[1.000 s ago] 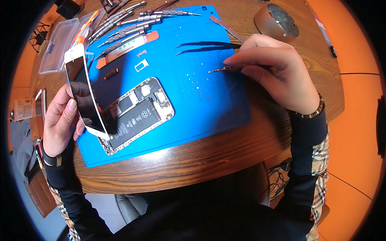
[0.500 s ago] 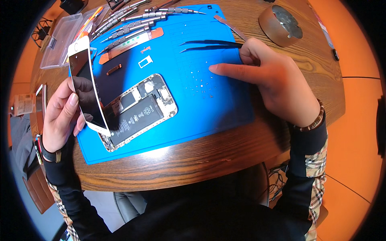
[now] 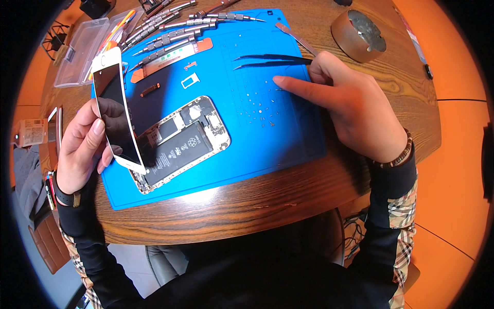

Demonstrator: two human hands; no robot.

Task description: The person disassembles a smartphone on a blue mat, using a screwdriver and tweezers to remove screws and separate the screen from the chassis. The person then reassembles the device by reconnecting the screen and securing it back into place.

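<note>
My left hand (image 3: 85,144) grips the lower left edge of a white-framed phone screen (image 3: 119,116), thumb on its dark front. The screen stands tilted above the lower left end of an opened phone body (image 3: 180,147), hiding part of it; the black battery shows inside. My right hand (image 3: 355,100) is closed round the rear of black tweezers (image 3: 272,61), whose two tips are apart and point left. Its index finger reaches out over tiny scattered screws (image 3: 260,111) on the blue mat (image 3: 257,154).
Several metal screwdrivers (image 3: 172,36) lie at the far left beside a clear plastic box (image 3: 77,56). A SIM tray (image 3: 190,81) and small brown part (image 3: 150,89) lie beyond the phone body. A round metal ashtray (image 3: 358,36) stands far right, near a flat pry tool (image 3: 296,37).
My right index finger has shifted slightly away from me, over the screws. My left hand still holds the screen at about the same tilt. The whole view has shifted slightly.
</note>
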